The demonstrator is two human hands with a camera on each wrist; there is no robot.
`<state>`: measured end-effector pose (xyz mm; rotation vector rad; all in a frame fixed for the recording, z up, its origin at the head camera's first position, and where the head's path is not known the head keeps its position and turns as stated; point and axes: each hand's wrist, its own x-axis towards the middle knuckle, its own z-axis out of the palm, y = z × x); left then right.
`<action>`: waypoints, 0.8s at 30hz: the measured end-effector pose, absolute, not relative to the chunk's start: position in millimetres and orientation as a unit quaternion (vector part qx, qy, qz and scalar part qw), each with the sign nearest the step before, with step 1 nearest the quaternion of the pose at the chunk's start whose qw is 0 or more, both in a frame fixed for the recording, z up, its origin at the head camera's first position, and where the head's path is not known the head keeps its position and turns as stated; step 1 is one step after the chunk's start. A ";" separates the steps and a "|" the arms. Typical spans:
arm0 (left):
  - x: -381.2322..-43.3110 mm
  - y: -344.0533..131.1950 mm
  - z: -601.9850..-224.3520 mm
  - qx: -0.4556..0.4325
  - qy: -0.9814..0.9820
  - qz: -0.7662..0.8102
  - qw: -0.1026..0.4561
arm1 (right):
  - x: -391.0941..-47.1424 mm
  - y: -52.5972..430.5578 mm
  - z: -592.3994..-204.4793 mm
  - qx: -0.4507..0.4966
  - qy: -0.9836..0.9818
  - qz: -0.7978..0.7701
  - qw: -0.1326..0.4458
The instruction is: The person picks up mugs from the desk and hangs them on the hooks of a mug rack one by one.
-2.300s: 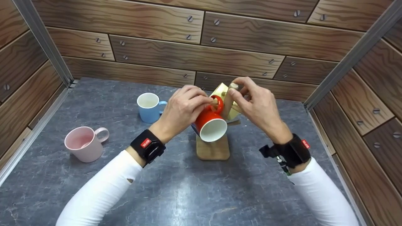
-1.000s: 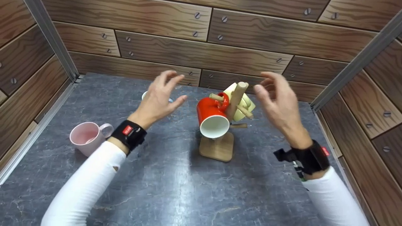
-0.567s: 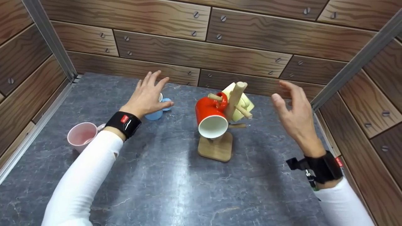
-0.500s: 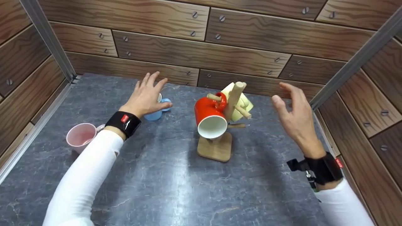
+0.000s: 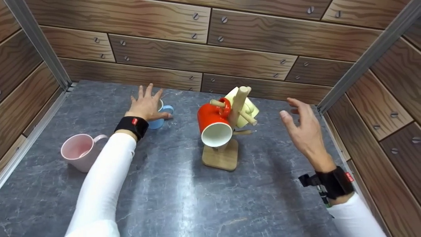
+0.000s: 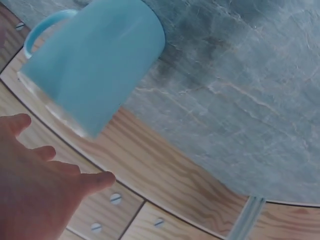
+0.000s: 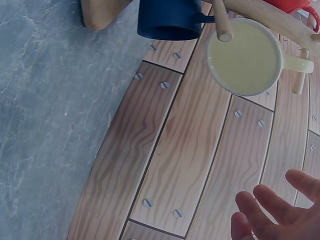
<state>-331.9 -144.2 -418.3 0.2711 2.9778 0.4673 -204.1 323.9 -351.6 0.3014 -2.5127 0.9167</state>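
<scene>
My left hand (image 5: pixel 144 107) is over the light blue mug (image 5: pixel 156 124), fingers spread and thumb out toward its handle. In the left wrist view those fingers are apart from the mug (image 6: pixel 100 60), just beyond its rim, and hold nothing. The mug stands upright on the table. My right hand (image 5: pixel 304 133) hovers to the right of the wooden mug tree (image 5: pixel 239 103), fingers loosely bent and holding nothing. By its handle, a red mug (image 5: pixel 210 116) hangs on one peg, its mouth tilted toward me. A pale yellow mug (image 7: pixel 245 60) hangs on the far side.
A pink mug (image 5: pixel 80 153) stands upright at the left, beside my left forearm. Low on the tree hangs a dark blue mug (image 7: pixel 167 22), seen in the right wrist view. Bare pegs jut out to the right. Wood-patterned walls (image 5: pixel 158 52) enclose the grey table (image 5: pixel 164 200).
My left hand has let go at the red mug's handle, leaving it hanging, and moved left over the blue mug. My right hand has left the tree's post and drawn away right.
</scene>
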 end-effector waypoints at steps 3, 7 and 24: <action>-336.5 -145.7 -422.4 0.075 0.981 0.161 0.076 | -204.0 325.0 -354.2 0.109 -0.912 0.328 0.222; -340.9 -146.5 -426.6 0.059 0.979 0.170 0.097 | -202.7 327.0 -357.1 0.109 -0.914 0.322 0.222; -331.3 -149.2 -419.2 0.082 0.984 0.159 0.021 | -196.6 332.3 -366.8 0.094 -0.925 0.314 0.193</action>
